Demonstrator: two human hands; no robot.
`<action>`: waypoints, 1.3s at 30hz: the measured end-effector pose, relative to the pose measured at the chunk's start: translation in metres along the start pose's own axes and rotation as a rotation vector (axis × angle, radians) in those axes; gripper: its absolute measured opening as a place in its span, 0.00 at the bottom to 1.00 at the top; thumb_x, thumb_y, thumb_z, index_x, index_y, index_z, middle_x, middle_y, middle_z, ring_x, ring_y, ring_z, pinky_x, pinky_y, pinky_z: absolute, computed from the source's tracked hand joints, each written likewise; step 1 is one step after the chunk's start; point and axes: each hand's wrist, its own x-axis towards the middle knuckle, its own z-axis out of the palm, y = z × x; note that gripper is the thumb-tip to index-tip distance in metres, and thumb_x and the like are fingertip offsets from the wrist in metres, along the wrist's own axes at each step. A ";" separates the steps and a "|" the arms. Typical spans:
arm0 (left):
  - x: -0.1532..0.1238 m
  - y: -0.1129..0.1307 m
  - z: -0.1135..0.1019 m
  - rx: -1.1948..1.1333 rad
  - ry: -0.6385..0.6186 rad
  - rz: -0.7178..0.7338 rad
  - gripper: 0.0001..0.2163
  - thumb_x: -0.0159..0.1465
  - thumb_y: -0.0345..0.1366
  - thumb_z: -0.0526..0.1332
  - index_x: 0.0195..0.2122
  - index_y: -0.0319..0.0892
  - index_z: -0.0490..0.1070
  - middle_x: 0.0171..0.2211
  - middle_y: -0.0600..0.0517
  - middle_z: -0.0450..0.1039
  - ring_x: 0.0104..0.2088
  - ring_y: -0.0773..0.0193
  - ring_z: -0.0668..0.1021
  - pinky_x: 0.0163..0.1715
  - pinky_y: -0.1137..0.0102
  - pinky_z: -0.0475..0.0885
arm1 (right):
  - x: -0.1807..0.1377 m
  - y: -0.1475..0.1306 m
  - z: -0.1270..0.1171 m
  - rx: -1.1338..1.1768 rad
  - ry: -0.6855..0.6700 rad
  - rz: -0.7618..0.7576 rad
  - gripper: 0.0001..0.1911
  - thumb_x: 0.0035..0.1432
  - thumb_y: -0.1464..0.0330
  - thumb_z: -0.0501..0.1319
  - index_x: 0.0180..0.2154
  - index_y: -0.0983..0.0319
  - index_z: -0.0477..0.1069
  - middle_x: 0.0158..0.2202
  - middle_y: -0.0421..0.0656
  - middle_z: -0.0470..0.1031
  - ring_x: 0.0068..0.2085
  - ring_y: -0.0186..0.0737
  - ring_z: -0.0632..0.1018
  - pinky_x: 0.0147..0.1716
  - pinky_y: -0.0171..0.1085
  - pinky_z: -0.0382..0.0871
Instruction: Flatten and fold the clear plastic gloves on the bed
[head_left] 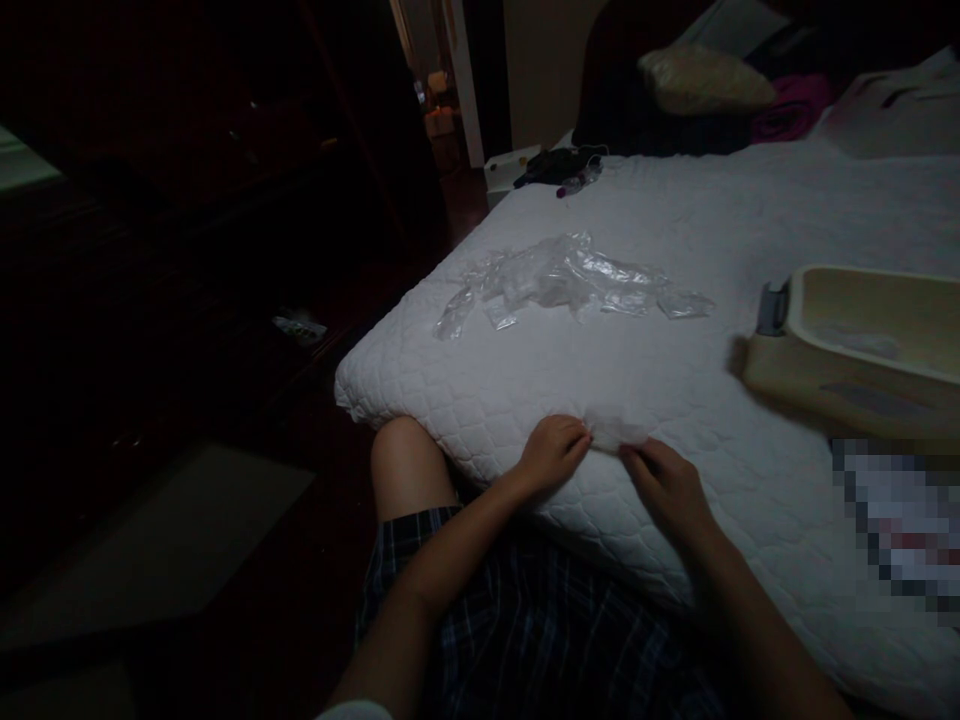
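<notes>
Between my two hands a small clear plastic bag (611, 428) is stretched just above the edge of the white quilted bed (495, 390). My left hand (556, 452) pinches its left end, fingers closed. The right end is gripped by my right hand (667, 480), thumb and fingers pressed together. Whatever the bag holds, if anything, is too dim and blurred to make out. Farther up the bed lies a spread of crumpled clear plastic bags (562, 275), apart from both hands.
On the right stands a beige plastic bin (780, 365) with a grey latch and some clear plastic inside. Dark items (559, 165) lie at the far left corner. A stuffed bag (705, 80) and a magenta roll (791, 108) rest at the back. A panel (172, 540) is at lower left.
</notes>
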 end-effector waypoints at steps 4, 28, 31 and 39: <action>-0.003 0.011 0.004 0.034 0.050 -0.075 0.09 0.67 0.35 0.52 0.37 0.43 0.72 0.41 0.51 0.77 0.46 0.65 0.76 0.58 0.61 0.63 | 0.000 0.000 0.000 0.021 0.013 0.027 0.15 0.60 0.58 0.55 0.31 0.61 0.72 0.31 0.44 0.76 0.33 0.41 0.76 0.35 0.39 0.69; 0.001 0.022 0.019 0.045 0.174 -0.205 0.11 0.65 0.35 0.58 0.25 0.43 0.72 0.30 0.54 0.77 0.45 0.65 0.76 0.60 0.59 0.59 | -0.002 0.001 0.004 0.095 0.094 0.224 0.19 0.56 0.54 0.58 0.44 0.60 0.65 0.28 0.43 0.78 0.35 0.44 0.79 0.35 0.40 0.70; 0.001 0.023 0.020 0.072 0.171 -0.213 0.11 0.65 0.35 0.57 0.26 0.43 0.72 0.31 0.53 0.77 0.45 0.64 0.75 0.60 0.58 0.59 | -0.002 0.000 0.004 0.086 0.091 0.230 0.18 0.56 0.55 0.58 0.43 0.59 0.64 0.27 0.42 0.78 0.34 0.44 0.79 0.34 0.39 0.70; 0.003 0.025 0.026 0.176 0.180 -0.208 0.11 0.66 0.36 0.56 0.27 0.42 0.73 0.32 0.51 0.76 0.45 0.62 0.74 0.59 0.57 0.60 | -0.001 -0.004 0.004 0.040 0.098 0.197 0.15 0.57 0.55 0.57 0.39 0.60 0.67 0.27 0.43 0.77 0.30 0.42 0.78 0.30 0.38 0.68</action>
